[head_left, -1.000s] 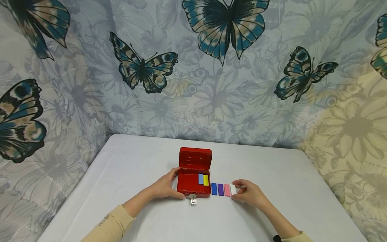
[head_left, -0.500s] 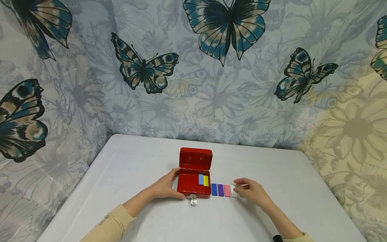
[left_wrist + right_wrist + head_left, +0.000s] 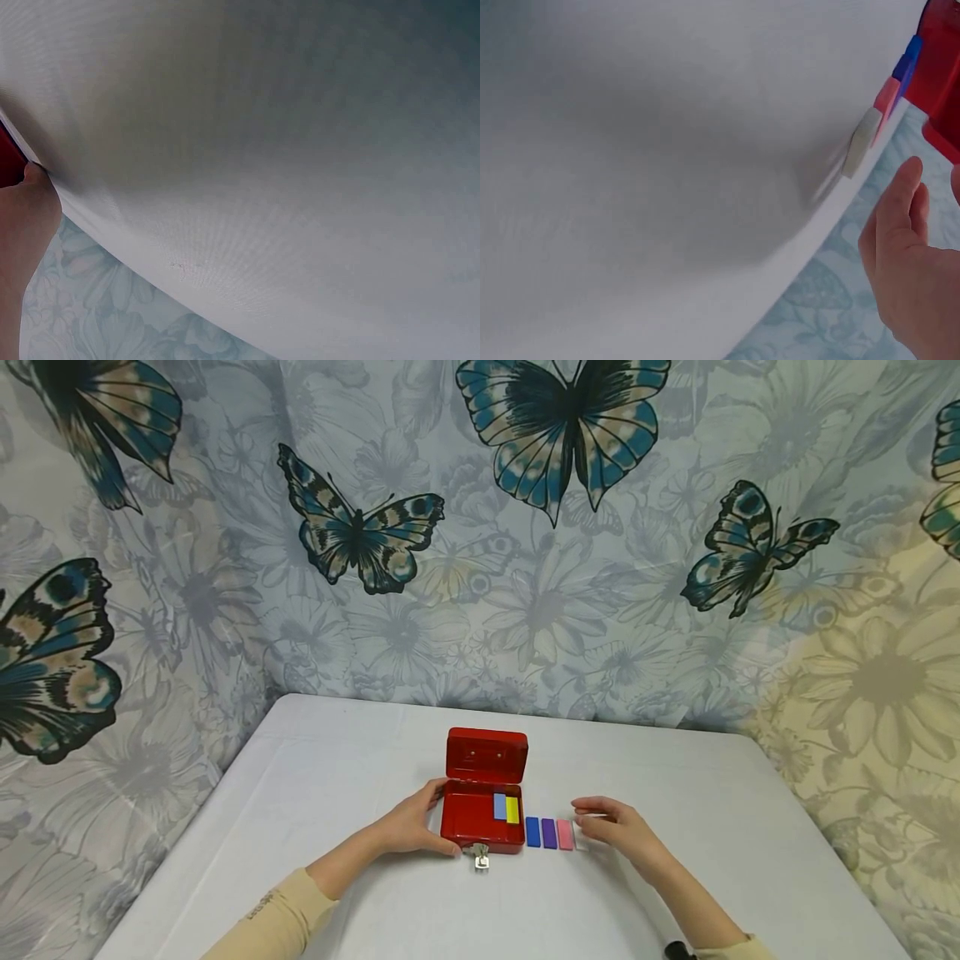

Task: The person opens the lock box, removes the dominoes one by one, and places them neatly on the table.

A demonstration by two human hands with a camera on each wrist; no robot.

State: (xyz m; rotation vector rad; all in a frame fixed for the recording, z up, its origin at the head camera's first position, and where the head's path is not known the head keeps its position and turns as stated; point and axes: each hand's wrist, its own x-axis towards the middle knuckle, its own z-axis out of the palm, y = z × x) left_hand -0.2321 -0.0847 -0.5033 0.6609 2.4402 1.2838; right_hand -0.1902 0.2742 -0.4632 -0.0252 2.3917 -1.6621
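A: Where was the red cash box (image 3: pixel 468 810)?

B: Between the left and right edges of the white-covered table (image 3: pixel 360 739), short of its back edge, with its lid (image 3: pixel 487 756) up and a silver catch (image 3: pixel 481 858) at its front

A: And the left hand (image 3: pixel 411 821)?

B: It gripped the box's left side, thumb at the front left corner, fingers round towards the back left one. The left wrist view caught only part of that hand and a sliver of red

A: What lay inside?

B: A light blue block (image 3: pixel 499 807) and a yellow block (image 3: pixel 512 810), side by side near the right wall, the yellow one nearer that wall

A: Outside it, then?

B: A row ran from the box towards the table's right edge: a blue block (image 3: pixel 532 832) just beside the box, then a purple block (image 3: pixel 550 833), a pink block (image 3: pixel 566 835) and a white block (image 3: pixel 862 142)

A: Did the right hand (image 3: pixel 618 831) pinch that last one?

B: No, its fingers were loosely bent, the thumb a little apart, and it hovered at the white block, hiding most of it from the head view. In the right wrist view the fingertips looked clear of the block
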